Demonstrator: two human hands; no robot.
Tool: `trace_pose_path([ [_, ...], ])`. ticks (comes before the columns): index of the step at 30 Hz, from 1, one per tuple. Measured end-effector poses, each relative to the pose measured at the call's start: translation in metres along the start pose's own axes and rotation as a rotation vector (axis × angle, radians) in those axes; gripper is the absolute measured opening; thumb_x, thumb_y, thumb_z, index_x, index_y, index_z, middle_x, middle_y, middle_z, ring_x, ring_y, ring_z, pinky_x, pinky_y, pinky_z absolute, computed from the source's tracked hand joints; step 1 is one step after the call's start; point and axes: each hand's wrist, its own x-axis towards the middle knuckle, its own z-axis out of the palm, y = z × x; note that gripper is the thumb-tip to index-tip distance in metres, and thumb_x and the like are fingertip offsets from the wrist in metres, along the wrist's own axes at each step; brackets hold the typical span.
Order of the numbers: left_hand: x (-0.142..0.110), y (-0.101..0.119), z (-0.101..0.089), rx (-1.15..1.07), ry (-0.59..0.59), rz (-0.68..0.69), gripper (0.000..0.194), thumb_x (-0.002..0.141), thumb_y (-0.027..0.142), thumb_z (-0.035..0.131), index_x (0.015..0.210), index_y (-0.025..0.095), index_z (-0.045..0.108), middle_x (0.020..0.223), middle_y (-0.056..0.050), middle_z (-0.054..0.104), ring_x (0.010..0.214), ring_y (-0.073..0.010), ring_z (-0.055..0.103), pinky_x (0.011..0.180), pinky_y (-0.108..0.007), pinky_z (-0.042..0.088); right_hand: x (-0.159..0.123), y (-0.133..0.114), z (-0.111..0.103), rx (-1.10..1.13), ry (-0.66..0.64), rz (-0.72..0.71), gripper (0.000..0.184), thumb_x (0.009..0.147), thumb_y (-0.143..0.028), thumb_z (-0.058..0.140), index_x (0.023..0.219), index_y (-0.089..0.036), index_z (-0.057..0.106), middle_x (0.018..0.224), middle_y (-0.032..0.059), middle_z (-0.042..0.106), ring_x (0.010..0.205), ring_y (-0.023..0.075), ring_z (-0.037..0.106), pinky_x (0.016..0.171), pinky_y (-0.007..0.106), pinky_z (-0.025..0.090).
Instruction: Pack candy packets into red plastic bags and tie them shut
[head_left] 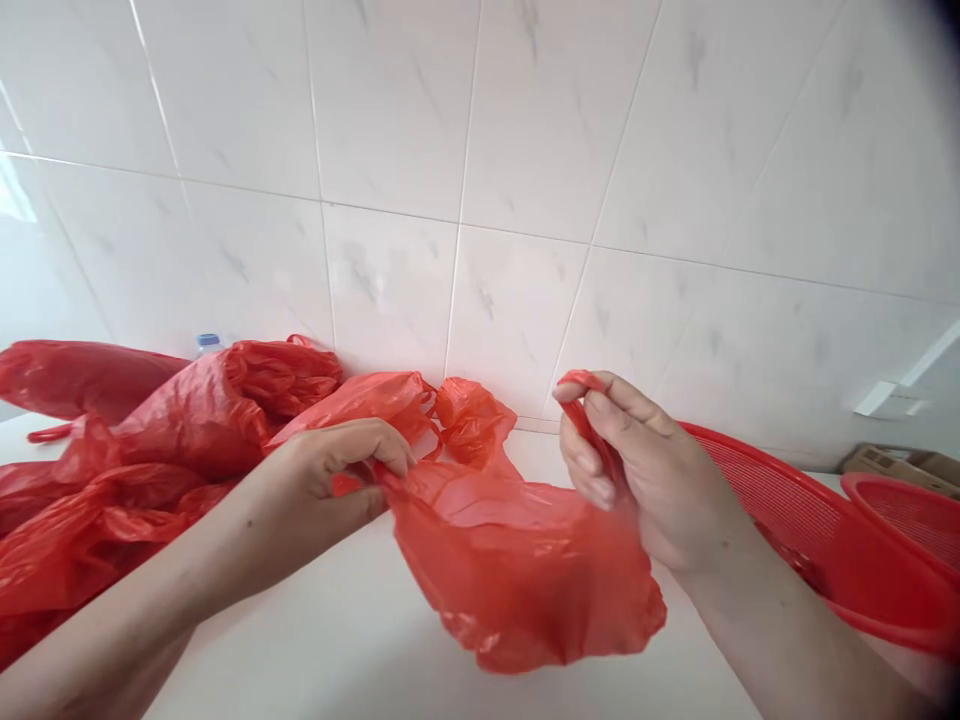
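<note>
A thin red plastic bag (517, 570) hangs between my two hands above a white counter (352, 640). My left hand (337, 475) pinches one side of the bag's mouth, fingers closed on the plastic. My right hand (637, 460) is raised a little higher and closed around the bag's other handle, which loops over my fingers. The bag's body sags below both hands, crumpled.
A heap of more red plastic bags (150, 440) covers the counter at the left, with a bottle cap (208, 342) showing behind it. A red mesh basket (825, 540) stands at the right. White wall tiles (480, 200) rise close behind. A cardboard box (900, 465) sits far right.
</note>
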Motion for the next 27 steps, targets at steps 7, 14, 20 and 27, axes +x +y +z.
trace_pose_path([
  [7, 0.019, -0.007, -0.008, -0.389, -0.151, -0.122, 0.027, 0.068, 0.005, 0.048, 0.085, 0.023, 0.059, 0.077, 0.004, 0.057, 0.064, -0.0087, 0.05, 0.056, -0.018, 0.041, -0.016, 0.021, -0.019, -0.099, 0.204, 0.038, 0.043, 0.09, -0.058, 0.038, 0.086, -0.021, 0.06, 0.039, -0.0053, 0.036, 0.036, 0.0069, 0.024, 0.038, 0.022, 0.018],
  [14, 0.064, 0.012, 0.005, -0.889, -0.349, 0.001, 0.018, 0.078, 0.017, 0.06, 0.096, 0.019, 0.058, 0.07, 0.003, 0.054, 0.055, -0.0058, 0.046, 0.052, -0.019, 0.038, -0.027, 0.048, -0.014, 0.057, 0.274, 0.026, 0.047, 0.084, -0.059, 0.049, 0.068, -0.017, 0.06, 0.065, 0.0016, 0.059, 0.039, 0.0024, 0.033, 0.04, 0.02, 0.023],
  [20, 0.068, 0.036, 0.027, -0.542, -0.064, 0.052, 0.01, 0.079, 0.025, 0.062, 0.087, 0.02, 0.059, 0.069, 0.004, 0.055, 0.055, -0.006, 0.047, 0.048, -0.018, 0.036, -0.03, 0.047, 0.01, -0.009, 0.221, 0.105, 0.038, 0.081, -0.043, 0.064, 0.114, -0.028, 0.054, 0.05, -0.0079, 0.046, 0.042, 0.0047, 0.032, 0.04, 0.016, 0.017],
  [27, 0.049, 0.045, 0.061, -0.348, -0.037, 0.294, 0.02, 0.083, 0.02, 0.057, 0.103, 0.023, 0.059, 0.097, -0.003, 0.063, 0.083, -0.0152, 0.062, 0.069, -0.029, 0.052, -0.026, 0.065, 0.023, -0.249, 0.007, 0.162, 0.038, 0.083, -0.049, 0.059, 0.065, -0.016, 0.054, 0.053, -0.0042, 0.045, 0.051, 0.0066, 0.038, 0.05, 0.021, 0.029],
])
